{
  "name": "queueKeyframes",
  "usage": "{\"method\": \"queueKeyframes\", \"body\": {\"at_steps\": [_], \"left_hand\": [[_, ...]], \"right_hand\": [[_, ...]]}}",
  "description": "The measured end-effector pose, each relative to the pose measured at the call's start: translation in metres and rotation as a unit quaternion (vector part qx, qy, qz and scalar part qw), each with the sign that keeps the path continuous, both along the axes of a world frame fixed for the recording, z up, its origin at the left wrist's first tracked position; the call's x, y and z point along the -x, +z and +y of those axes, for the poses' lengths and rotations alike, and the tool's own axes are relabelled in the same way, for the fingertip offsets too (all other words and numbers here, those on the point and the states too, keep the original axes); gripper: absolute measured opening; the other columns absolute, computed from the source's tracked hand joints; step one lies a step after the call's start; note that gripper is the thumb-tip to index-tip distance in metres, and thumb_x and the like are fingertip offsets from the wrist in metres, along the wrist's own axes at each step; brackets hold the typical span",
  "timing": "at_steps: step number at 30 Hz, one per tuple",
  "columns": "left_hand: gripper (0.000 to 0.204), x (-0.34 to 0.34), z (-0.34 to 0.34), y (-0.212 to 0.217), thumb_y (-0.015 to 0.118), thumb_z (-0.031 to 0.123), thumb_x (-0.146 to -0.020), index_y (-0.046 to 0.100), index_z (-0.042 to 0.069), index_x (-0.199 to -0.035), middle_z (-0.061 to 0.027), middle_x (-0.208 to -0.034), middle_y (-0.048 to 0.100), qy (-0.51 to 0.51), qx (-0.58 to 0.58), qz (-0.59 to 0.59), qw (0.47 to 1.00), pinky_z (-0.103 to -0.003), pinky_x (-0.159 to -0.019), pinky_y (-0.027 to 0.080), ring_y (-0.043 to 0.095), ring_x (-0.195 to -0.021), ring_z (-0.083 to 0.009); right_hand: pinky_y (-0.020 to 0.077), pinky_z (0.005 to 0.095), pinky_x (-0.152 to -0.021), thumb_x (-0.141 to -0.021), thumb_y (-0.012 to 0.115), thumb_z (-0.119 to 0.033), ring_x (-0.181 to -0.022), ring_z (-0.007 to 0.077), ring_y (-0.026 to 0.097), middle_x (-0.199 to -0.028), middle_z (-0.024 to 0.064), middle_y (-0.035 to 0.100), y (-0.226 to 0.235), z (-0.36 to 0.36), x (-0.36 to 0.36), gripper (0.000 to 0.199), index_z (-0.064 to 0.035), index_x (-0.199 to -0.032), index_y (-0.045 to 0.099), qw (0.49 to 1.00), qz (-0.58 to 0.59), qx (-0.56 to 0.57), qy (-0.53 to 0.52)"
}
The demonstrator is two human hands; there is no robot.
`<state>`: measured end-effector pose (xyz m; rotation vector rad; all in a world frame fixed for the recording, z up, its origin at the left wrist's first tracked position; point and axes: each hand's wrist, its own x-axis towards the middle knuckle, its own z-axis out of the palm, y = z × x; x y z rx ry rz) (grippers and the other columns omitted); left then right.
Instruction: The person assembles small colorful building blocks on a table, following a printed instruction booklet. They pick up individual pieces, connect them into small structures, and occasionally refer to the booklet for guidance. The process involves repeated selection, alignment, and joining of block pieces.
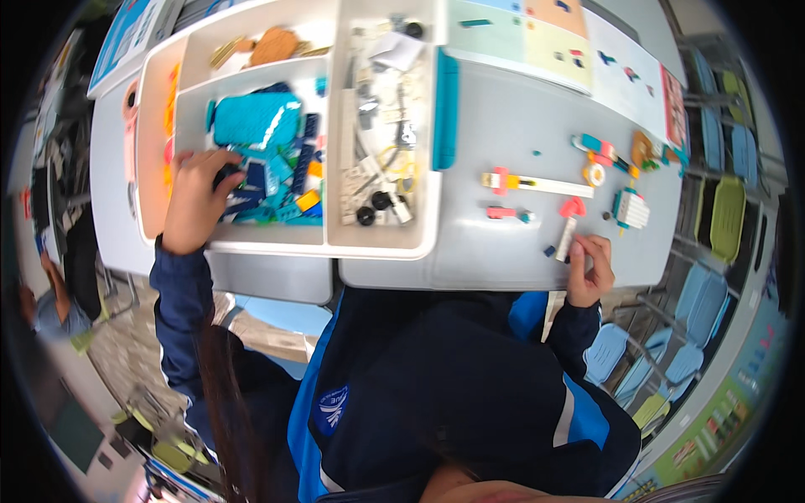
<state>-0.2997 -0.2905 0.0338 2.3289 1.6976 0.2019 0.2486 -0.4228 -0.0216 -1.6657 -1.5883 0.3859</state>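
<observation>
My left hand [194, 197] reaches over the near left wall of a white sorting tray [381, 251]. Its thumb and fingers are closed about a small dark piece [225, 174], partly hidden by them. Teal and dark blue building bricks [272, 176] lie loose around it in that compartment. Near the table's front edge, the fingertips of my right hand [593, 268] pinch a short white beam [567, 238]. A coral piece [573, 207] sits at the beam's far end, and a small dark blue piece [550, 251] lies beside its near end.
On the grey table [470, 101] lie a long white beam assembly [541, 184], a white-and-teal block [631, 209] and a coral piece [501, 213]. Printed instruction sheets [553, 50] cover the far right. Other tray compartments hold white parts [360, 168] and brown pieces [274, 47]. Chairs [696, 293] stand to the right.
</observation>
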Motion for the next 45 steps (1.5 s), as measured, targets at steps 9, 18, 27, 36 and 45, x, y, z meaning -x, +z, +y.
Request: {"method": "queueKeyframes", "body": {"at_steps": [9, 18, 27, 36, 45], "left_hand": [[0.027, -0.021, -0.006, 0.028, 0.07, -0.002, -0.082, 0.068, 0.001, -0.108, -0.0162, -0.107, 0.07, 0.041, -0.047, -0.029, 0.998, -0.04, -0.09, 0.048, 0.065, -0.099, -0.0357], [0.028, -0.097, -0.043, 0.058, 0.058, -0.007, -0.087, 0.065, -0.002, -0.113, -0.0146, -0.117, 0.064, 0.044, -0.147, -0.161, 0.975, -0.036, -0.097, 0.047, 0.058, -0.113, -0.0279], [0.015, -0.249, -0.104, 0.04, 0.077, 0.007, -0.084, 0.072, 0.003, -0.097, -0.0127, -0.098, 0.066, 0.006, -0.076, -0.443, 0.893, -0.033, -0.073, 0.054, 0.068, -0.085, -0.0245], [0.03, -0.35, -0.098, 0.002, 0.08, -0.007, -0.075, 0.072, -0.002, -0.103, -0.0128, -0.107, 0.064, 0.035, 0.095, -0.517, 0.85, -0.029, -0.079, 0.056, 0.066, -0.095, -0.0202], [0.024, -0.377, -0.118, -0.025, 0.074, -0.004, -0.081, 0.073, 0.0, -0.105, -0.0113, -0.107, 0.066, 0.041, 0.028, -0.519, 0.853, -0.03, -0.085, 0.051, 0.065, -0.095, -0.0211]], "right_hand": [[0.0471, 0.0287, -0.069, -0.081, 0.072, 0.004, -0.078, 0.022, 0.06, -0.086, 0.0143, 0.063, 0.0, -0.005, -0.001, 0.015, 0.0035, -0.096, 0.073, 0.998, 0.044, -0.031, -0.016], [0.0469, 0.0296, -0.069, -0.076, 0.073, 0.007, -0.081, 0.0229, 0.06, -0.083, 0.0141, 0.065, 0.001, -0.006, -0.003, 0.018, 0.0039, -0.094, 0.073, 0.994, 0.097, -0.05, -0.011], [0.048, 0.0317, -0.07, -0.075, 0.072, 0.008, -0.081, 0.0251, 0.06, -0.082, 0.0123, 0.069, 0.001, -0.007, -0.01, 0.017, 0.0045, -0.092, 0.073, 0.987, 0.15, -0.06, -0.004], [0.0507, 0.0325, -0.074, -0.082, 0.066, 0.012, -0.084, 0.0233, 0.059, -0.089, 0.0175, 0.066, -0.008, -0.017, -0.031, 0.02, 0.0063, -0.101, 0.071, 0.954, 0.283, -0.075, 0.062], [0.047, 0.035, -0.09, -0.076, 0.081, -0.005, -0.103, 0.0259, 0.057, -0.129, 0.0152, 0.056, 0.015, -0.01, -0.058, 0.049, -0.0004, -0.122, 0.066, 0.985, 0.09, 0.036, 0.146]]}}
